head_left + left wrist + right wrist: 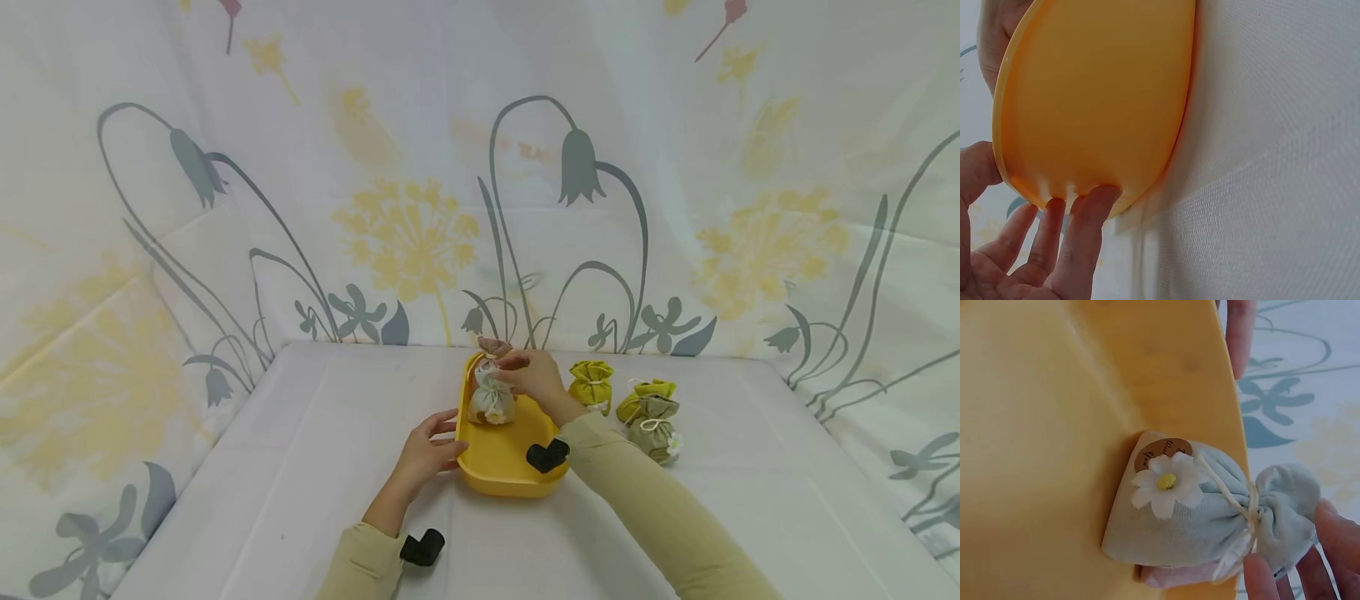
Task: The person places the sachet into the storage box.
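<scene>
A yellow tray (510, 454) stands on the table. The left hand (427, 454) rests its extended fingertips against the tray's outer side, as the left wrist view shows, with one digit at the rim. Inside the tray's far left part, a pale green drawstring sachet (1179, 512) leans on the wall, bearing a white flower and a brown round label. The right hand (534, 379) pinches this sachet's gathered top. A pinkish sachet (1179, 577) lies behind it, mostly hidden; its brownish top (493, 346) shows in the head view.
Right of the tray stand a yellow-green sachet (591, 385), another yellow-green one (633, 404) and a grey-beige one (656, 433) with a white flower. Each wrist carries a black camera mount (423, 547). Flower-printed cloth (420, 250) hangs behind the white table (300, 467).
</scene>
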`<state>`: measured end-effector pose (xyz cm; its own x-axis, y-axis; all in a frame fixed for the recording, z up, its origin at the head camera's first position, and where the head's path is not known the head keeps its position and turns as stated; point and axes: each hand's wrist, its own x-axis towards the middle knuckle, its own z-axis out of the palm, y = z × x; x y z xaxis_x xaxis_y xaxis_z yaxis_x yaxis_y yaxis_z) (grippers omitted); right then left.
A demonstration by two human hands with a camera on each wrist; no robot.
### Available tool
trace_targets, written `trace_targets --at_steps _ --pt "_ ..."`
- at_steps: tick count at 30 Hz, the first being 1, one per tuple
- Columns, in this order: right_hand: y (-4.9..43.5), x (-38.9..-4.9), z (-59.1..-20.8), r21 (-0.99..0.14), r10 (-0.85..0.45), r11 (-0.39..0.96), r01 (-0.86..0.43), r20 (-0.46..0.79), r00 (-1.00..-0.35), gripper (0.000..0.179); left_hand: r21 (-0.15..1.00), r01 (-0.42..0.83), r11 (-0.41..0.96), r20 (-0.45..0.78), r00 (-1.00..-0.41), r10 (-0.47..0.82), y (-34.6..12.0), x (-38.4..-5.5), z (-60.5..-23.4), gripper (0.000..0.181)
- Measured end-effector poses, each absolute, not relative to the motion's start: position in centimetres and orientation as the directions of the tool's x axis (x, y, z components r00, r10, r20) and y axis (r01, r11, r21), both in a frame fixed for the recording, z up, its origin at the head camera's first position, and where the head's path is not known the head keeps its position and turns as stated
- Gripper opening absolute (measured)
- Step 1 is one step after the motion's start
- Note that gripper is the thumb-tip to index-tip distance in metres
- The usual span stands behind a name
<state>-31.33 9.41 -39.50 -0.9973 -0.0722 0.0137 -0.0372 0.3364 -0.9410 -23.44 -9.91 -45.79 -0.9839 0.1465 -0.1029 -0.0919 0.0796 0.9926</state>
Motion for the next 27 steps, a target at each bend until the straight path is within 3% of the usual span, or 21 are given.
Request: trace_targets --at_steps 11,21,27 --pt "10.8 -29.8 -38.9 -0.956 -0.043 0.291 -0.034 0.023 -0.999 0.021 0.99 -0.101 0.094 -0.113 -0.985 0.133 -10.0 -23.3 -45.9 0.057" --pt "12.5 -27.8 -38.9 -0.967 -0.048 0.253 0.009 -0.022 -0.999 0.026 0.989 -0.098 0.108 -0.113 -0.983 0.144 -9.5 -21.6 -42.7 0.056" --pt "14.0 -26.6 -39.3 -0.964 -0.066 0.267 -0.014 -0.004 -0.998 0.026 0.991 -0.093 0.097 -0.106 -0.983 0.15 -9.5 -21.7 -42.7 0.056"
